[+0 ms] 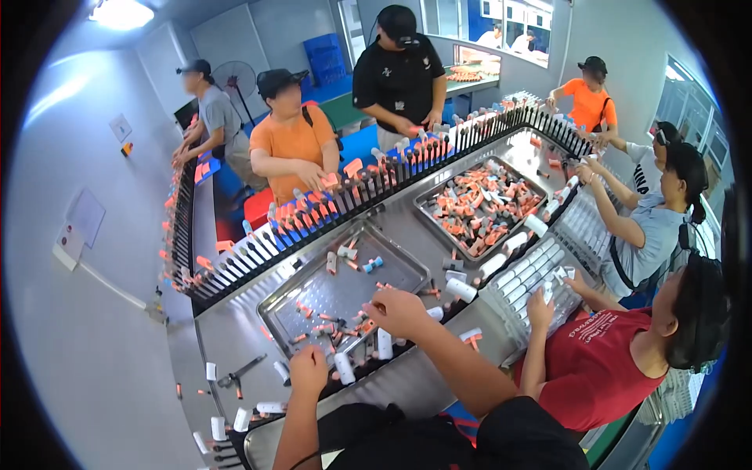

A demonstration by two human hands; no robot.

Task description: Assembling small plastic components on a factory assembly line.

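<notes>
My left hand [309, 370] is closed, fingers curled, over the near edge of a shallow metal tray [270, 301]; whatever it holds is hidden. Just right of it stands a white cylinder [345, 368] in a row along the conveyor, and another white cylinder [384, 345] is further along. My right hand [398, 313] is above the tray's right part with its fingers pinched together; what sits between them is too small to make out. Small orange and dark grey pieces [333, 323] are scattered in the tray below my hands, and a few grey and blue fittings [347, 252] lie at its far side.
A second metal tray [472, 258] heaped with orange, grey and white parts is further right. A looping conveyor with black upright pegs [376, 186] borders the table. A co-worker in red [595, 364] handles white parts beside stacked clear trays [517, 301]. A dark tool [239, 376] lies at left.
</notes>
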